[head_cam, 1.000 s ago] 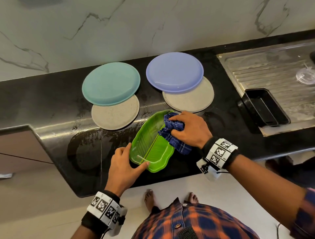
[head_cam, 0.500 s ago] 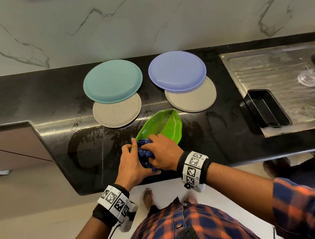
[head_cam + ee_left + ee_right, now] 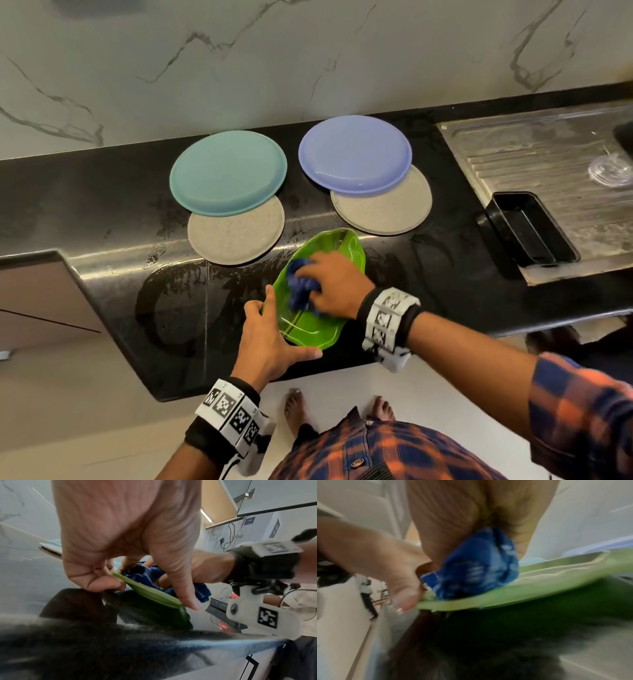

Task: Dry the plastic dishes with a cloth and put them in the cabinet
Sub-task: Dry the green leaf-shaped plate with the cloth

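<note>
While your left hand point(image 3: 265, 346) gripped the near-left rim of the green dish point(image 3: 322, 270), thumb along the near edge and fingers at the left side, your right hand point(image 3: 337, 284) stayed out of nothing: it clutched the bunched blue cloth point(image 3: 301, 286) and pressed it onto the dish's inner face. The dish was leaf-shaped, glossy, translucent bright green, with a wavy rim and a raised midrib line, and it sat tilted on the near edge of the black countertop point(image 3: 102, 212), its near end lifted in your hand. The right wrist view was blurred, yet it showed the cloth lying on the green surface.

You had 1 green dish, 1 cloth, and 4 round plates farther back: 1 teal plate point(image 3: 227, 173) overlapping 1 grey plate point(image 3: 239, 240) on the left, and 1 lavender plate point(image 3: 354, 154) overlapping another grey plate point(image 3: 390, 209) on the right. Wet streaks marked the countertop near the plates. At the far right lay 1 steel drainboard point(image 3: 548, 171), with 1 black rectangular tray point(image 3: 531, 229) on its near-left corner.
</note>
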`<state>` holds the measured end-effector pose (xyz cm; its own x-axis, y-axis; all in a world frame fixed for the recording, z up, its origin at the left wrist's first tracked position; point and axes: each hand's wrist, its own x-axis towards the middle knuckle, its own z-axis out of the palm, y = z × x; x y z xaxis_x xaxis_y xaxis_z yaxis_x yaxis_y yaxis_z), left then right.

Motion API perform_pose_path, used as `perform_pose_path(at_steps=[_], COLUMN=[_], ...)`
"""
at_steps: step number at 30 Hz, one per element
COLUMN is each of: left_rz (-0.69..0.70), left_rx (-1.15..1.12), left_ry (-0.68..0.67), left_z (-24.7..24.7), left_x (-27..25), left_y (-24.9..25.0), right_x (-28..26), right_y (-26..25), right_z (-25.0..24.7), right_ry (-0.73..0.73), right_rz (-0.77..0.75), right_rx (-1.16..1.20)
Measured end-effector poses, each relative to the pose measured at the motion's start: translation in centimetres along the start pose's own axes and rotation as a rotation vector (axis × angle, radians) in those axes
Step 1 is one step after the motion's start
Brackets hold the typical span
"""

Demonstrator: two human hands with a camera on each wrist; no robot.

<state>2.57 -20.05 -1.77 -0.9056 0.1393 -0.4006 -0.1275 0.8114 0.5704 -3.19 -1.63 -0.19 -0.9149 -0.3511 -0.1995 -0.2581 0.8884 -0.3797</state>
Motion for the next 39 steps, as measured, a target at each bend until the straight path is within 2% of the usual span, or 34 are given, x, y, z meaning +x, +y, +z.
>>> perform_pose_path(at_steps=[2,6,8,11,13,15,19,22,24,27,29,33,36,39], left_rz=[0.007,0.000,-0.011,-0.013,-0.015,-0.018,-0.018,-0.021,-0.030,-0.044,-0.050,-0.062,-0.072,-0.051], left_rx=[-0.032,-0.024,-0.002,0.000,-0.003,-0.005,-0.018,-0.004,0.000,0.020,0.053,0.121,0.136,0.145], left_ry=[0.009,0.003,0.002,0.006,0.005,-0.001,0.005,0.005,0.007,0.002,-0.002,-0.005,-0.001,0.015], left_z=[0.0,0.0,0.0,-0.1,-0.1,0.0,0.1,0.2,0.3,0.1,-0.2,-0.5,-0.6,-0.6], left_x=[0.0,0.0,0.0,-0.2,-0.1,0.0,0.2,0.2,0.1,-0.2,-0.4,-0.6,-0.8,-0.9], left_y=[-0.1,-0.1,-0.1,0.0,0.1,-0.1,-0.3,-0.2,-0.1,0.0,0.2,0.5,0.7,0.5], right_x=[-1.1,-0.4,1.3,2.9,3.2,3.2,1.9,1.0,1.7,2.6,2.4,-0.4,-3.4,-5.1], right_y=[-2.0,-1.6,0.8,4.5,5.3,4.2,0.0,-1.3,-0.1,3.7,5.8,5.1,2.1,-1.6], right_z=[1.4,0.8,-0.5,-2.8,-3.1,-2.4,0.7,0.9,-1.4,-5.5,-6.5,-6.1,-4.6,-2.6], right_ry=[-0.068,-0.039,0.046,0.144,0.159,0.125,0.026,0.000,0.022,0.042,0.042,-0.052,-0.121,-0.242], right_rz=[-0.142,-0.169,-0.083,0.175,0.220,0.164,-0.052,-0.192,-0.155,0.079,0.178,0.135,0.082,-0.046], right_rx=[-0.029,-0.056,-0.116,-0.160,-0.143,-0.150,-0.077,-0.143,-0.242,-0.304,-0.277,-0.294,-0.256,-0.206])
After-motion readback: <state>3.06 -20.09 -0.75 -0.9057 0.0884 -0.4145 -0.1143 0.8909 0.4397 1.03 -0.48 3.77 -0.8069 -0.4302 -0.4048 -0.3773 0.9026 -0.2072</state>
